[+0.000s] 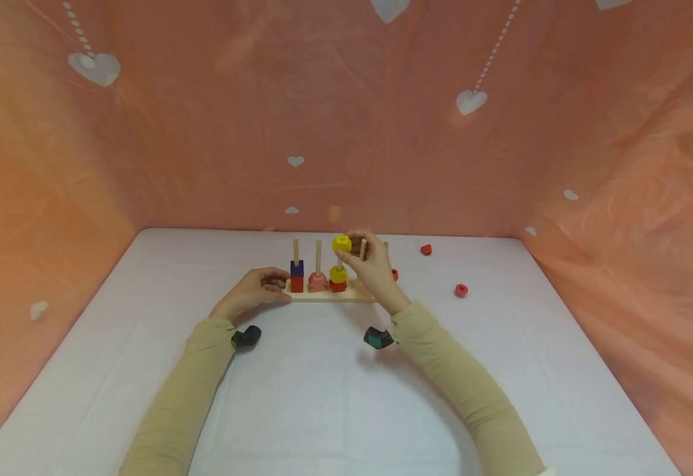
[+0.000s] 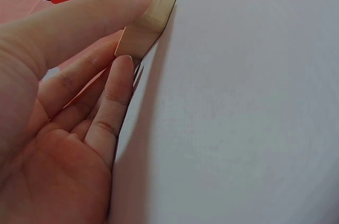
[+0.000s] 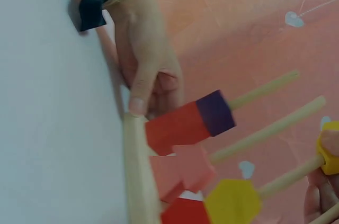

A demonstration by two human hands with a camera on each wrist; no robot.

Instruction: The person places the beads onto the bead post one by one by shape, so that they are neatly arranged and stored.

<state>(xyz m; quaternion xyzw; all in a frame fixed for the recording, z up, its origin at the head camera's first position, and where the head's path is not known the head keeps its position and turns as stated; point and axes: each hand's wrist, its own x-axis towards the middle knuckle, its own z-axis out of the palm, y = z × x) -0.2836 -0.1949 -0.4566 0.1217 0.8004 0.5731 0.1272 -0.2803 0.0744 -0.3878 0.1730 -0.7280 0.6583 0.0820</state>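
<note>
A wooden peg stacker's base (image 1: 323, 297) lies toward the back of the white table. My left hand (image 1: 257, 291) grips its left end, thumb (image 2: 116, 7) against one side and fingertips around the end. With thumb and fingers, my right hand (image 1: 376, 268) pinches a yellow hexagonal block (image 1: 342, 243) at the tip of the third peg (image 3: 291, 176). Lower on that peg, another yellow block (image 3: 233, 203) sits over a red one (image 1: 337, 287). The leftmost peg carries a purple block (image 3: 216, 113) over red (image 1: 297, 284); the second carries pink blocks (image 1: 318, 283).
Loose red pieces lie right of the stacker: one (image 1: 426, 249) at the back, a ring-like one (image 1: 461, 290) nearer, and one (image 1: 395, 274) partly behind the right hand. Dark wrist devices (image 1: 248, 337) jut inward from both sleeves. A peach curtain (image 1: 334, 119) surrounds the table.
</note>
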